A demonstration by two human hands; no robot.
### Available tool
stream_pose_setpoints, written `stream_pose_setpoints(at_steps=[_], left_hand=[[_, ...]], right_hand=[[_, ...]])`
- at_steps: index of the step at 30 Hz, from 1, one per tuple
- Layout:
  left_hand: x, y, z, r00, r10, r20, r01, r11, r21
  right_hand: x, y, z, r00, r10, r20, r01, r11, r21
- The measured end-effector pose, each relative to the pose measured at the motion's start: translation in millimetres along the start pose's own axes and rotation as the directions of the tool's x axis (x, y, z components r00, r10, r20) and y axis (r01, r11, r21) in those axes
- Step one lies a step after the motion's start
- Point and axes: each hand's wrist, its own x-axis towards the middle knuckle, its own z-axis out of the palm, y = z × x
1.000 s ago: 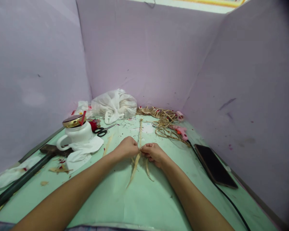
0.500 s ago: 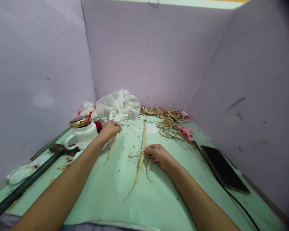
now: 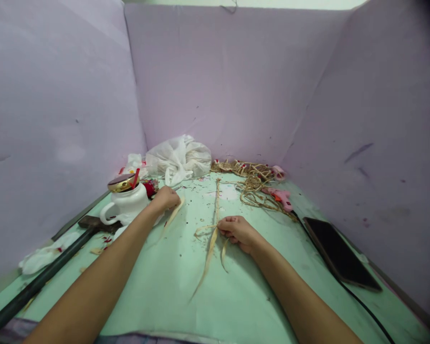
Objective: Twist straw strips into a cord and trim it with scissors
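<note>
My right hand (image 3: 237,232) pinches the near end of a thin braided straw cord (image 3: 217,203), which runs straight away from me over the pale green tabletop. Loose flat strands fan out from that end: a long strand (image 3: 208,260) toward me, a shorter one beneath my fingers and a looped one to the left. My left hand (image 3: 167,198) is closed beside the white mug, its fingers round a separate dry straw strip (image 3: 173,216) that hangs down toward the table. The strip's upper end is hidden in the fingers.
On the left stand a white mug (image 3: 128,203) with a gold lid and a long-handled hammer (image 3: 62,260). A white plastic bag (image 3: 181,160) lies at the back. Coiled cord (image 3: 252,193), a pink glue gun (image 3: 280,197) with black cable and a phone (image 3: 340,253) lie right.
The straw strip in my left hand has swung slightly and shows more of its upper part. The left hand is a little lower; my right hand keeps its pinch. The whole view has shifted slightly.
</note>
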Motion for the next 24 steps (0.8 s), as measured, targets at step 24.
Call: stream_pose_setpoints(at_steps=[24], left_hand=[[-58.1, 39.1, 44.9, 0.926, 0.271, 0.261, -0.272, 0.962, -0.035]], right_hand=[[0.9, -0.3, -1.8, 1.0, -0.018, 0.022, 0.017, 0.999, 0.039]])
